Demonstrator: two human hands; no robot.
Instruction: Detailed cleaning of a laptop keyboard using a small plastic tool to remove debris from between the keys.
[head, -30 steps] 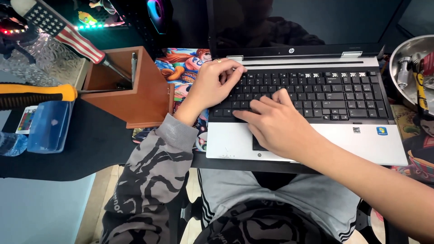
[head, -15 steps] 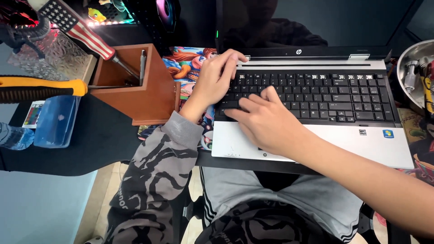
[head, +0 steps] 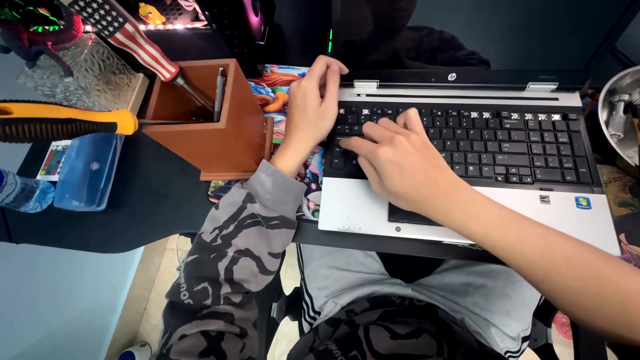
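On a dark worktop (head: pixel 133 200), both hands, left hand (head: pixel 313 110) and right hand (head: pixel 400 163), rest open-fingered, gripping nothing, on a laptop (head: pixel 467 207) keyboard beside a wooden box (head: pixel 213 143).

A brown wooden pen holder (head: pixel 212 133) is standing on the black desk (head: pixel 120 213) at the left, with a silver pen (head: pixel 219 92) and a screwdriver with a striped flag-pattern handle (head: pixel 130 37) leaning inside it. A tool with an orange and black handle (head: pixel 60 121) is lying just beside it, reaching toward the holder. A clear blue plastic box (head: pixel 87 170) is sitting below that handle. A colourful mat (head: pixel 277 87) is lying beside the holder, and a metal bowl (head: pixel 617 117) is showing at the right edge.
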